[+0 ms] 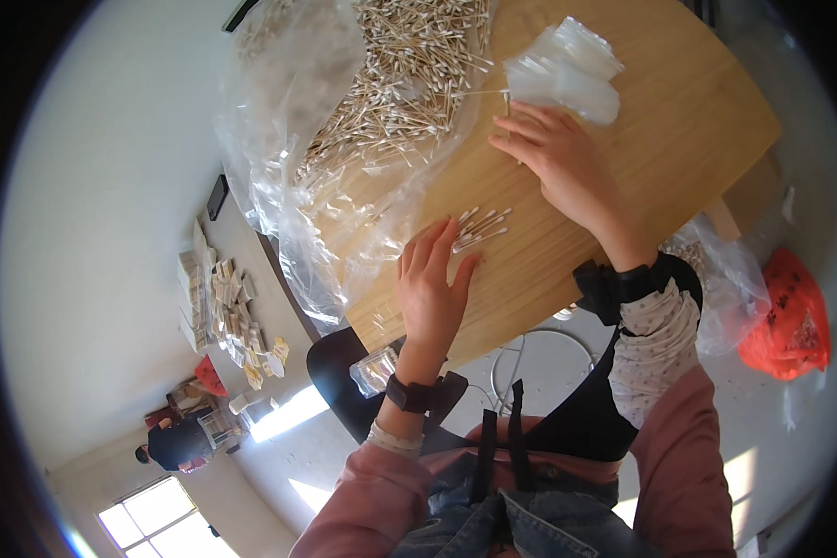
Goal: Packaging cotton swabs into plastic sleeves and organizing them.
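Several cotton swabs (483, 226) lie fanned on the wooden table (660, 112). Beside them, my left hand (432, 279) rests with its fingers stretched out and thumb apart, the fingertips touching the bunch's left side. Farther off to the right, my right hand (558, 153) has its fingers bent around a cotton swab (507, 100) that stands out past the fingertips; its lower part is hidden. Just beyond that hand lies a stack of clear plastic bags (567, 70). A big heap of loose cotton swabs (409, 65) spills from a large clear plastic bag (279, 158) at the far left.
Small packs (237, 312) are piled on a surface to the left. A clear packet (374, 372) sits by the table's near left corner. Below the right edge are a red plastic bag (790, 316) and a clear bag (721, 279). A person (179, 445) is at the far lower left.
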{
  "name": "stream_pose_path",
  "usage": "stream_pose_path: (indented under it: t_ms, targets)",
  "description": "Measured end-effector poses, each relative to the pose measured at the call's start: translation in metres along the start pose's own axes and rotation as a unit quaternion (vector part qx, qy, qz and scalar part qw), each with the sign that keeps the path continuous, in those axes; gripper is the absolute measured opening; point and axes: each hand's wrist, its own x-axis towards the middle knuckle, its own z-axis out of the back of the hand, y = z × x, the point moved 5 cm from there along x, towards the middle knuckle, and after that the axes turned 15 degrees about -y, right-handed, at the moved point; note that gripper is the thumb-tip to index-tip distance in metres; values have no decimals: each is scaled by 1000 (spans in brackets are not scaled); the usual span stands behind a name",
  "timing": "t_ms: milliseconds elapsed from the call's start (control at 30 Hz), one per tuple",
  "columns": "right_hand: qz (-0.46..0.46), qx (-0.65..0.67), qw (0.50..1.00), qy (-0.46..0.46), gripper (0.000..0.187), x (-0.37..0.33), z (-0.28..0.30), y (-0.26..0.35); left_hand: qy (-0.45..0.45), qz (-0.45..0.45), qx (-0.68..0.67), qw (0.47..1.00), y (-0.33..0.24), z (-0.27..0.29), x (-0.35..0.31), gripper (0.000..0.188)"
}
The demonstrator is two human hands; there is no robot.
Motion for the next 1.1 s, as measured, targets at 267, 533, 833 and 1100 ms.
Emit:
stream_pose_path:
  t_ms: [267, 533, 833, 1100]
  targets:
    - [11, -31, 997, 70, 4, 12, -18, -3, -17, -8, -66, 998, 3, 2, -19, 20]
    - [-54, 173, 979, 94, 12, -18, -29, 75, -3, 49, -40, 998, 7, 2, -33, 61]
    - [-187, 173, 966, -38, 10, -12, -4, 36, 126, -6, 133, 983, -10, -42, -32, 95]
    - [-263, 213, 940, -52, 20, -23, -5, 37, 127, -30, 154, 979, -16, -33, -47, 98]
